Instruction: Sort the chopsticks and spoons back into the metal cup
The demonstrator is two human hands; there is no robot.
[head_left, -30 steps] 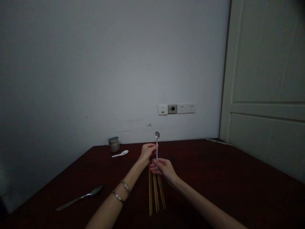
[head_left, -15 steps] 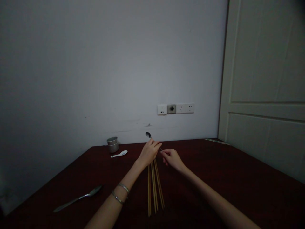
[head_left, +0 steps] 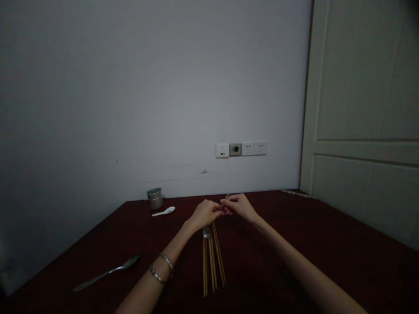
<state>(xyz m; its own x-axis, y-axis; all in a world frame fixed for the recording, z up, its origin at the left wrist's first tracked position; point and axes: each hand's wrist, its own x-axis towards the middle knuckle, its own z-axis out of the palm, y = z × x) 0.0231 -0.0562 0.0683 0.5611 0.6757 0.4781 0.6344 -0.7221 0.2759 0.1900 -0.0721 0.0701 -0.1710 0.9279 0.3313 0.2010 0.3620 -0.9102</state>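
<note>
Both hands meet over the middle of the table around one metal spoon [head_left: 207, 233]. Its bowl shows below my left hand [head_left: 204, 215], pointing toward me, and its handle slants up and away to the right. My left fingers are closed on the spoon's middle part, which they mostly hide. My right hand [head_left: 241, 207] pinches the handle near its far end. Beneath the spoon several wooden chopsticks [head_left: 212, 261] lie fanned on the table, their far ends covered by my left hand.
A metal cup [head_left: 155, 200] stands at the back left by the wall, with a white soup spoon [head_left: 164, 211] before it. Another metal spoon [head_left: 113, 270] lies at the front left of the dark red table [head_left: 278, 279]. Wall sockets [head_left: 248, 148] sit above the back edge.
The spoon has turned over end to end: its bowl pointed up and away, now it points down toward me. My right hand has moved slightly up and away; my left hand has lowered a little.
</note>
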